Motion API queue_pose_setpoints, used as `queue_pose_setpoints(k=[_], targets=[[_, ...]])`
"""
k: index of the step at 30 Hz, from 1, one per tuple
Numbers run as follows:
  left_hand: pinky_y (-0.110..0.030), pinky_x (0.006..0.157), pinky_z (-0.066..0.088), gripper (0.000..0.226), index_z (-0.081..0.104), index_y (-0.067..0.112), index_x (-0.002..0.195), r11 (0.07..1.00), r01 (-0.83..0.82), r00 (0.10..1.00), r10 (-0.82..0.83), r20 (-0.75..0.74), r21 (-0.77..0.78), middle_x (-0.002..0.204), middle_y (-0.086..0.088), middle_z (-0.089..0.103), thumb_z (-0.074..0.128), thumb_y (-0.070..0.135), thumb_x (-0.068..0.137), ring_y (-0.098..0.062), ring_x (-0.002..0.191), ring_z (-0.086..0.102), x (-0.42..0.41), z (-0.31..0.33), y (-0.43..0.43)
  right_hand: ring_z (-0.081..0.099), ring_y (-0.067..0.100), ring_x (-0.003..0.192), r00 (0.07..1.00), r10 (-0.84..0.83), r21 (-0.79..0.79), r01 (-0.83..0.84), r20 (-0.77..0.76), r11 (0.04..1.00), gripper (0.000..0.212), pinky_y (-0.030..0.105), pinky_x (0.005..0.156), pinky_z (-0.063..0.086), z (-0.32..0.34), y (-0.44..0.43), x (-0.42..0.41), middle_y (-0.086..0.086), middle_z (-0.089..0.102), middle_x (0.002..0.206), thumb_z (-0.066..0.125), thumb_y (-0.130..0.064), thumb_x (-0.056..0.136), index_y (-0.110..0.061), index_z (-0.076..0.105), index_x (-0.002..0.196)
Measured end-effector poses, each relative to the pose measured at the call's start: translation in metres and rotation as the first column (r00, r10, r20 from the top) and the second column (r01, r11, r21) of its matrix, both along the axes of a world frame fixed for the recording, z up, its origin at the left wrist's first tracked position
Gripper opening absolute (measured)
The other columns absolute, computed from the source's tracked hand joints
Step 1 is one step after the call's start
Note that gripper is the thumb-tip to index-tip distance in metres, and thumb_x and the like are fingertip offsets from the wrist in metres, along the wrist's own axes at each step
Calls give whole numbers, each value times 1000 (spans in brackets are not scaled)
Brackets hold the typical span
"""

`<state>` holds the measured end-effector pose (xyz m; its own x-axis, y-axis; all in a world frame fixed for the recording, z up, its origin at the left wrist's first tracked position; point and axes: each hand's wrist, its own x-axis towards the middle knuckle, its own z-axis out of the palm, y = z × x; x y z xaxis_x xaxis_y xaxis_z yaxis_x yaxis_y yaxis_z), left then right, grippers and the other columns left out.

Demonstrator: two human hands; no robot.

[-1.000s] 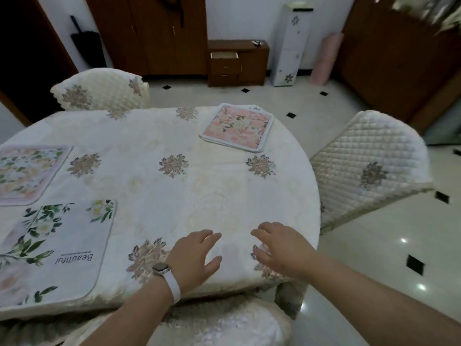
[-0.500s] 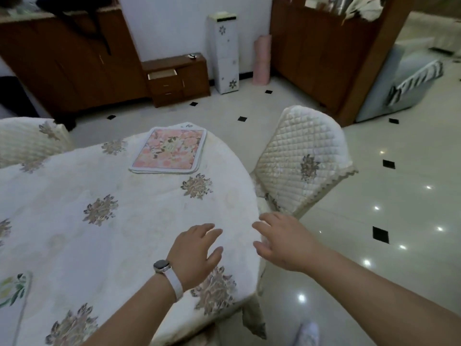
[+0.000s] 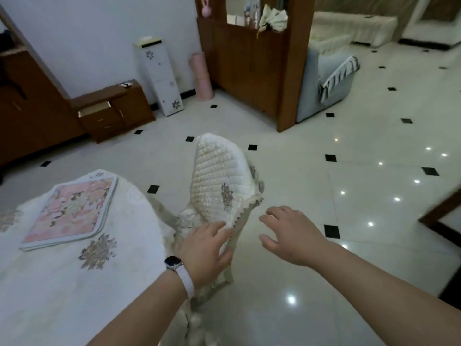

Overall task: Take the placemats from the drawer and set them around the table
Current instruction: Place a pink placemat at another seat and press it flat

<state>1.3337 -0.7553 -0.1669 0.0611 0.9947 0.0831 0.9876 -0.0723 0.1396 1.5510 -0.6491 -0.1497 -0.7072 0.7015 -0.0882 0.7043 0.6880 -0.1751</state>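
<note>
A pink floral placemat [image 3: 71, 211] lies flat on the round table [image 3: 74, 283], which wears a cream cloth with flower motifs, at the lower left. My left hand [image 3: 208, 245], with a white watch on its wrist, hovers with relaxed fingers in front of the quilted chair [image 3: 219, 178] beside the table. My right hand [image 3: 290, 234] floats over the floor to the right of the chair, fingers loosely spread and holding nothing. A low wooden cabinet [image 3: 112, 111] by the far wall has its top drawer [image 3: 96, 111] pulled open.
A white narrow drawer tower [image 3: 159, 76] and a pink roll [image 3: 201, 76] stand against the far wall. A wooden partition [image 3: 252, 58] and a grey sofa [image 3: 324, 78] are further right. Glossy tiled floor [image 3: 349, 196] spreads to the right.
The view has swung right: the table slid to the lower left and the left-side placemats left the frame. Both hands moved off the table edge towards the chair and floor.
</note>
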Motion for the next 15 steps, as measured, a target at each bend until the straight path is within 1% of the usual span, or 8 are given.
queue_pose_setpoints(k=[2, 3, 6, 9, 12, 15], targets=[[-42, 88, 51, 45, 62, 25, 120, 999, 50, 998, -50, -40, -4, 124, -1, 64, 43, 46, 86, -24, 109, 62, 17, 6, 30, 45, 22, 125, 998, -53, -3, 53, -16, 999, 67, 37, 100, 38, 4, 15, 20, -1, 50, 139, 23, -59, 86, -23, 51, 135], [-42, 88, 51, 46, 63, 25, 120, 997, 75, 996, -75, -58, 2, 124, -1, 65, 41, 47, 86, -25, 110, 62, 25, 8, 45, 44, 22, 126, 997, -77, -3, 77, -21, 997, 62, 37, 102, 37, 5, 22, 29, -1, 49, 140, 27, -57, 89, -23, 50, 136], [-42, 84, 53, 46, 66, 24, 116, 990, 142, 988, -140, -68, 23, 119, -1, 68, 44, 48, 84, -26, 104, 65, 45, 11, 90, 43, 22, 127, 991, -132, -3, 132, -36, 991, 51, 37, 102, 36, 7, 46, 52, 0, 48, 141, 40, -51, 96, -22, 49, 137], [-44, 87, 52, 45, 65, 26, 117, 982, 187, 981, -185, -65, 27, 120, 1, 67, 46, 50, 83, -25, 107, 64, 63, 7, 132, 43, 21, 126, 985, -172, -2, 172, -13, 985, 51, 36, 102, 36, 8, 73, 71, -1, 48, 140, 41, -51, 96, -23, 49, 137], [-48, 91, 50, 47, 65, 27, 117, 972, 235, 971, -233, -51, 31, 122, -1, 67, 47, 51, 82, -26, 110, 63, 79, -3, 179, 44, 20, 127, 977, -212, -17, 212, 2, 977, 51, 35, 102, 36, 7, 108, 85, -2, 49, 140, 40, -51, 96, -23, 49, 138], [-46, 91, 50, 49, 65, 25, 119, 959, 281, 960, -279, -35, 40, 122, -2, 67, 47, 50, 81, -27, 110, 63, 89, -13, 235, 44, 21, 127, 967, -254, -25, 254, 23, 967, 53, 36, 103, 36, 4, 152, 92, -1, 49, 140, 37, -51, 95, -22, 49, 138]])
